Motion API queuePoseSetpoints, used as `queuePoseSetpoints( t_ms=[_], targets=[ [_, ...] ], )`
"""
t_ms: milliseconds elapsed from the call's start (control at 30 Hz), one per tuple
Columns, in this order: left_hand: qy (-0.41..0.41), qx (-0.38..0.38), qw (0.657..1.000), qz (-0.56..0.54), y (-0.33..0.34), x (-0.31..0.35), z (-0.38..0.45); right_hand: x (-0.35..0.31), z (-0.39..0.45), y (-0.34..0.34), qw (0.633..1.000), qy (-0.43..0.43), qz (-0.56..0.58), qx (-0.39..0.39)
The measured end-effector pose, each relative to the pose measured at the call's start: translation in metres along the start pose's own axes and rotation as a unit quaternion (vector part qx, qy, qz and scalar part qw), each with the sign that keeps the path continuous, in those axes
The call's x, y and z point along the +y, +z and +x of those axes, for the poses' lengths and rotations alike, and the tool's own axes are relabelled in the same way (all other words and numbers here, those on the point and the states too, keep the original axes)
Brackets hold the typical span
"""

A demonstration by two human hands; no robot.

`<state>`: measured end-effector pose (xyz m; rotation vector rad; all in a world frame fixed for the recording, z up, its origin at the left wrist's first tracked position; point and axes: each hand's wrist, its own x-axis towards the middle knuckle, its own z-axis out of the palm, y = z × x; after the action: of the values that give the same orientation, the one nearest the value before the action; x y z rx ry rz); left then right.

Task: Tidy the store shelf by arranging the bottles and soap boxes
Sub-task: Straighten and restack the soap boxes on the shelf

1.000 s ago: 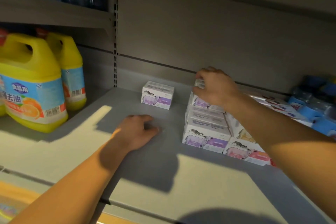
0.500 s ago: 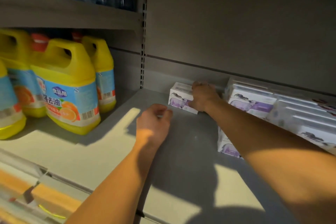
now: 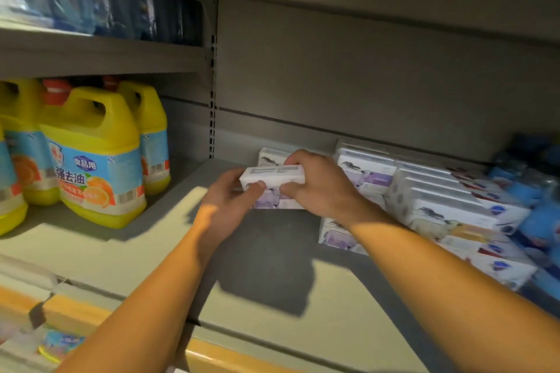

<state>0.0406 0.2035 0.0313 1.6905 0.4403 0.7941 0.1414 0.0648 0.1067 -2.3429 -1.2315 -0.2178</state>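
At the far left of the grey shelf (image 3: 127, 251) stood the yellow detergent bottles (image 3: 94, 154), upright and close together, red caps on two of them, their blue and orange labels facing out; the rearmost one sat near the slotted upright of the back panel. Above them a higher shelf (image 3: 100, 54) carried dark blue wrapped packs (image 3: 121, 0), blurred. Toward the middle, the left hand (image 3: 230, 200) reached in with its fingers curled around the left end of a white soap box (image 3: 272, 175), the thumb pressed on the near face. The box was held flat, lifted just above another purple-printed soap box (image 3: 272, 201) beneath it; whether the two touched could not be told. A third box (image 3: 269, 156) showed just behind. The right hand (image 3: 315, 185) gripped the right end of the same white box, fingers over its top and thumb at the front edge. Further right lay the stacked soap boxes (image 3: 439, 200), white with purple and pink prints, piled in rows against the back panel and running toward the shelf's front. At the far right edge sat blue packages (image 3: 536, 191), too blurred to make out.
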Motion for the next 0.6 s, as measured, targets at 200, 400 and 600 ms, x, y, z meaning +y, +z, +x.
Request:
queuePoseSetpoints(
  t_ms=[200, 400, 600],
  targets=[
    [0.026, -0.145, 0.985, -0.087, 0.005, 0.032, -0.049, 0.019, -0.081, -0.033, 0.978, 0.073, 0.194, 0.001],
    [0.019, -0.24, 0.968, -0.072, 0.029, 0.042, -0.094, 0.042, -0.153, -0.04, 0.949, 0.062, 0.305, 0.052],
    [-0.012, -0.223, 0.974, -0.043, 0.056, 0.024, -0.124, 0.069, -0.196, -0.012, 0.898, 0.089, 0.426, 0.068]
  ],
)
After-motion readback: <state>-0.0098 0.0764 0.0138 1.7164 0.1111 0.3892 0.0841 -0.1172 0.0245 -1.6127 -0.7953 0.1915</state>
